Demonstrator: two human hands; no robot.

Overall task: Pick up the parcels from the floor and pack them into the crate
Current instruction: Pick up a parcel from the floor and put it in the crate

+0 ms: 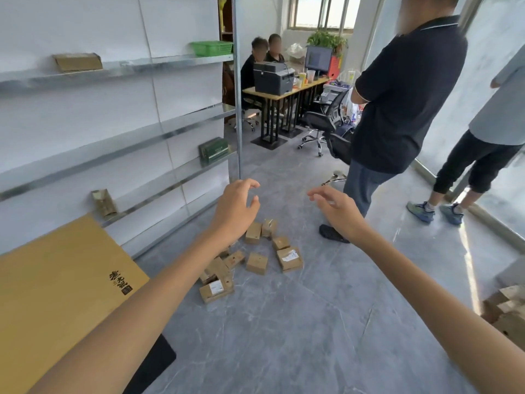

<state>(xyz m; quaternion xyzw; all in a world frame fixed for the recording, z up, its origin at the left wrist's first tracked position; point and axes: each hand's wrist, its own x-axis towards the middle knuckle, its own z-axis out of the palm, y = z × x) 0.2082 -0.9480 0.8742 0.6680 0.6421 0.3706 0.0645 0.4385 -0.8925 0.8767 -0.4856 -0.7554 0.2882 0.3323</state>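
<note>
**Both hands reach for the little boxes**

The parcels [257,263] lie in a loose heap on the grey floor [312,322]. They are small brown boxes. Some lie flat and some are tipped on each other. One with a white label [289,258] sits at the right side of the heap. Another labelled one [216,290] sits at the near end.

The heap is under the fingers and well apart from them. Most of it lies below the gap between the two hands, and part of it hides behind the left arm.

The left hand [237,207] is held out in the air. Its fingers [250,184] are loosely bent, the thumb stands apart, and it holds nothing. The right hand [339,210] is held out too. Its fingers [318,193] are spread and loose, and it also holds nothing.

So this looks like the very start: the reach, with no parcel picked up yet.

Next, the hands need to go down to the floor. The top and outer boxes look easiest to take first, and one hand looks enough for each small box.

I cannot see a crate for sure. A big flat brown box [56,285] lies left of the left fingers. A person in a dark shirt [403,95] stands past the right fingers.
</note>
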